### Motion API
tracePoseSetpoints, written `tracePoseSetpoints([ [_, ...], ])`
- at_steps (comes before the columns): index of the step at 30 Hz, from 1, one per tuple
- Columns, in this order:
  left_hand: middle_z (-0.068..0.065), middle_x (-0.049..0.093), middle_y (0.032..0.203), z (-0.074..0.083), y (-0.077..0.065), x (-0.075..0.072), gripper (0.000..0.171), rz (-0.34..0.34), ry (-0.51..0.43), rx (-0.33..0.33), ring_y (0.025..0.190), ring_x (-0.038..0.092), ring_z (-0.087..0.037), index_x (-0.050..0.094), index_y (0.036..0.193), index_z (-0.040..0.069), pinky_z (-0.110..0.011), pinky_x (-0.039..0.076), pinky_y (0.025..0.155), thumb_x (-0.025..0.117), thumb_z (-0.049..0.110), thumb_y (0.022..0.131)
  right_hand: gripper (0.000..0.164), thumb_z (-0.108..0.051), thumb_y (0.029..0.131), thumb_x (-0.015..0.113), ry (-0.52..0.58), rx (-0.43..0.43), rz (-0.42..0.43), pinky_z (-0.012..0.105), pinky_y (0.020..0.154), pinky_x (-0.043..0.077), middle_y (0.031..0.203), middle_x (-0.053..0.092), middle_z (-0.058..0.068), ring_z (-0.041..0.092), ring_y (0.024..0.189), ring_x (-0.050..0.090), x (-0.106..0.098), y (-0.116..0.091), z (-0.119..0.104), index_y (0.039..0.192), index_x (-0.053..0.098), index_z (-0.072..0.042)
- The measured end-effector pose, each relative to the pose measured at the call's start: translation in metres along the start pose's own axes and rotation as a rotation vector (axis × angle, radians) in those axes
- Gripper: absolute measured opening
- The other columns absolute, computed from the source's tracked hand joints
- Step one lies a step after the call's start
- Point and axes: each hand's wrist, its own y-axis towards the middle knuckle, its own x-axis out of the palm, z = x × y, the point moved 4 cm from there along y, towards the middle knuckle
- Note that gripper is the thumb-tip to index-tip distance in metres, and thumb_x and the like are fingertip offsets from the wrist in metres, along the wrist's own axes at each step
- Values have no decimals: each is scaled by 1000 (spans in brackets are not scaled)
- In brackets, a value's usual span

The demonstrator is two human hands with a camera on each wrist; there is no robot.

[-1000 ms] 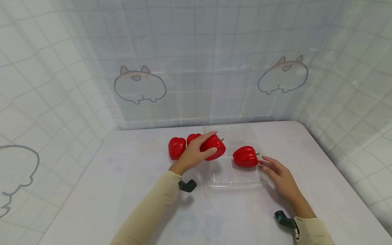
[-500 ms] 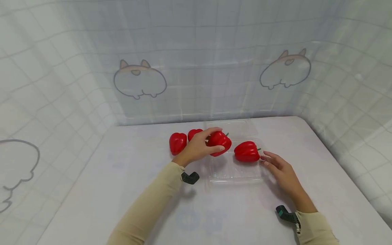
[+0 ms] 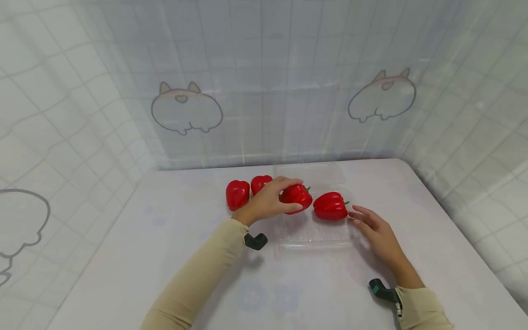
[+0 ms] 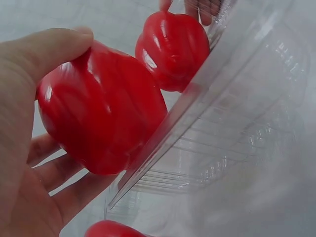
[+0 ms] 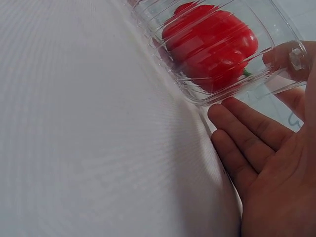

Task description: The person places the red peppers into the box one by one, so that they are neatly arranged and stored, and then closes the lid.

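My left hand (image 3: 268,201) grips a red bell pepper (image 3: 298,197) with thumb and fingers spread round its sides, above the left part of a clear plastic clamshell box (image 3: 313,236). In the left wrist view this pepper (image 4: 103,108) overlaps the box's rim. A second red bell pepper (image 3: 331,206) lies on its side in the box, its green stem pointing right. My right hand (image 3: 379,236) is at the box's right edge, with loosely bent fingers; in the right wrist view the fingertips (image 5: 222,111) are right at the clear wall.
Two more red bell peppers, one at the left (image 3: 237,195) and one partly behind the left hand (image 3: 261,182), lie left of the box. The box's lid (image 3: 309,173) lies open toward the back wall. Cloth walls enclose the white table (image 3: 165,247).
The left hand has carried its bell pepper rightward over the box, close beside the one lying there. The right hand has stayed at the box's edge. The head view shifts slightly.
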Motion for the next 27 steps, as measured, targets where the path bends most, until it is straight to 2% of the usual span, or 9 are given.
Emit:
tracePoseSetpoints([
  [6,6,50,132,2,-2,2,68,-19,19,-1,118,50,-13,52,144,38,-28,57,79,81,36,83,50,-32,104,54,4,-3,3,58,102,43,140,58,16,37,131,51,2,-2,0,151,44,-17],
  [12,8,52,131,4,-3,3,72,-45,73,-34,118,50,-12,50,145,36,-28,57,79,83,34,81,50,-34,105,53,-4,-4,5,57,102,43,140,58,15,36,131,52,2,-1,-2,151,44,-16],
  [17,8,53,133,8,-3,3,74,-65,112,-40,119,49,-12,49,148,33,-29,57,80,82,36,82,49,-35,105,52,-28,8,5,40,102,48,139,59,13,31,129,54,2,0,0,150,45,-16],
  [19,8,53,135,9,-2,4,74,-74,128,-41,121,49,-12,48,148,33,-29,56,80,81,35,83,49,-35,105,52,-27,10,3,39,102,47,139,60,12,30,129,55,2,0,0,150,45,-17],
  [24,9,53,136,12,1,6,71,-107,170,-43,121,48,-10,48,149,33,-27,55,81,79,33,85,50,-33,105,52,2,5,0,55,103,43,139,59,14,33,129,54,2,-1,-1,151,44,-16],
  [27,9,54,135,13,4,7,70,-128,188,-53,121,49,-11,48,148,32,-27,55,80,79,33,86,50,-32,105,52,7,3,-1,57,103,42,139,59,15,34,129,53,2,0,-2,151,44,-15],
])
